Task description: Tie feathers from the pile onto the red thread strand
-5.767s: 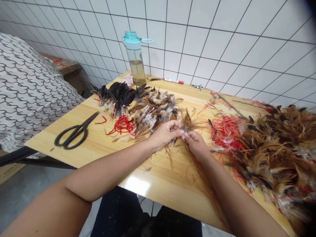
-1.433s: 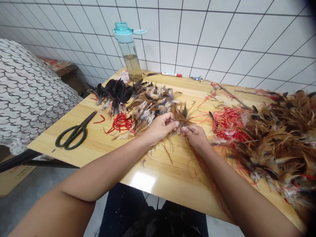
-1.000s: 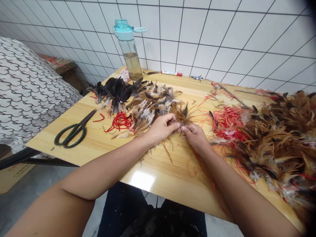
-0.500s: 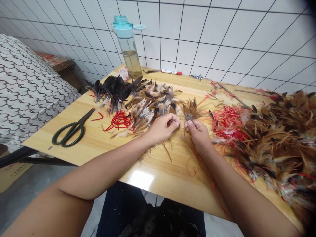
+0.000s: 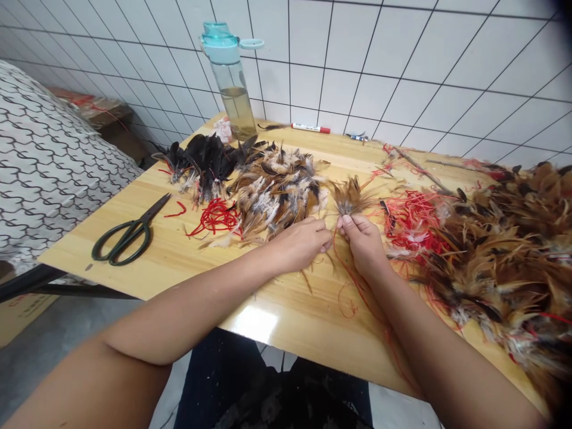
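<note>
My right hand (image 5: 363, 239) pinches the base of a small bunch of brown feathers (image 5: 348, 195), whose tips fan out away from me. A thin red string (image 5: 343, 260) hangs from near its fingertips and trails across the table towards me. Just to the left, my left hand (image 5: 304, 243) is closed with its back turned up; whatever its fingers hold is hidden. Beyond that hand lies a heap of brown and white feathers (image 5: 279, 187). Dark feather bunches (image 5: 208, 161) and a tangle of red string (image 5: 217, 218) lie farther left.
Black-handled scissors (image 5: 131, 232) lie at the left of the wooden table (image 5: 187, 280). A water bottle (image 5: 235, 89) and a marker (image 5: 310, 128) are near the tiled wall. More red string (image 5: 415, 220) and a large brown feather pile (image 5: 513, 238) cover the right side.
My left hand has turned over, from thumb and fingers showing to its back up, and shifted slightly towards me. My right hand keeps its pinch on the feather bunch, almost in place.
</note>
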A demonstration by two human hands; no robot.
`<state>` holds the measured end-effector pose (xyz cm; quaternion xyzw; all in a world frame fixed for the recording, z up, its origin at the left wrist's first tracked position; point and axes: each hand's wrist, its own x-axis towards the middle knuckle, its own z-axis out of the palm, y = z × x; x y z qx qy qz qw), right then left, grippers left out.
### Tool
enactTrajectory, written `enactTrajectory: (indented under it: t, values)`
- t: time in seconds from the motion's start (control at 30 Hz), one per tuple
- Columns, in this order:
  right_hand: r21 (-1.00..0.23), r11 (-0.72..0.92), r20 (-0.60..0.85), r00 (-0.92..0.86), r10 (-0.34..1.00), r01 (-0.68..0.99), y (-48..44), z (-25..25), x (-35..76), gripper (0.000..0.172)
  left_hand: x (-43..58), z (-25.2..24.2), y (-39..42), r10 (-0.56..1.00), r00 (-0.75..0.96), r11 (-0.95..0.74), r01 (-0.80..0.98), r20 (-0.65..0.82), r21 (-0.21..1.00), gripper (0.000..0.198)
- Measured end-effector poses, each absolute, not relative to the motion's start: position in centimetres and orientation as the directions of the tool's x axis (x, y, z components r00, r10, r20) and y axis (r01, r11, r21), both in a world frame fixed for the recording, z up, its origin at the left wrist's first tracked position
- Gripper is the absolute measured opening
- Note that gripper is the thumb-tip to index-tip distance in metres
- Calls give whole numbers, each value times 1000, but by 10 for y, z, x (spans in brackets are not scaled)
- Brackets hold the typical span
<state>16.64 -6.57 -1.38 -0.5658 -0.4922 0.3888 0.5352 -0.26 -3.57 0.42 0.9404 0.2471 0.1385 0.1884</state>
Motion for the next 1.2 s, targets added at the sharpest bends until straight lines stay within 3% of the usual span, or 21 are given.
enactTrajectory:
  t: [0.07, 0.17, 0.27, 0.33, 0.43, 0.57, 0.93, 1.2]
  values:
    - [-987, 57, 89, 214, 973, 149, -65, -15, 167, 36, -4, 8, -35, 552, 807, -781, 412, 210, 468, 17]
    - [-987, 68, 96, 203, 974, 144, -64, -17, 168, 36, -6, 19, -35, 709, 656, -604, 376, 258, 703, 12]
    - [-985, 84, 114, 198, 974, 153, -63, -18, 168, 35, -3, 24, -35, 849, 507, -291, 216, 147, 932, 5]
    - [-981, 90, 122, 187, 975, 171, -63, -18, 168, 33, 1, 21, -34, 884, 465, -72, 50, 41, 996, 5]
    - [-974, 96, 131, 163, 978, 208, -63, -18, 167, 33, 6, 14, -33, 902, 431, 109, -142, -38, 984, 8]
    - [-955, 119, 160, 132, 978, 273, -63, -18, 165, 31, 8, 8, -32, 899, 434, 165, -230, -51, 959, 14]
    - [-878, 235, 259, 0, 966, 418, -60, -26, 166, 28, 9, 4, -33, 877, 478, 158, -200, -45, 967, 11]
    - [-904, 256, 252, -59, 966, 343, -60, -27, 165, 29, 6, 4, -32, 860, 508, 170, -197, -48, 966, 22]
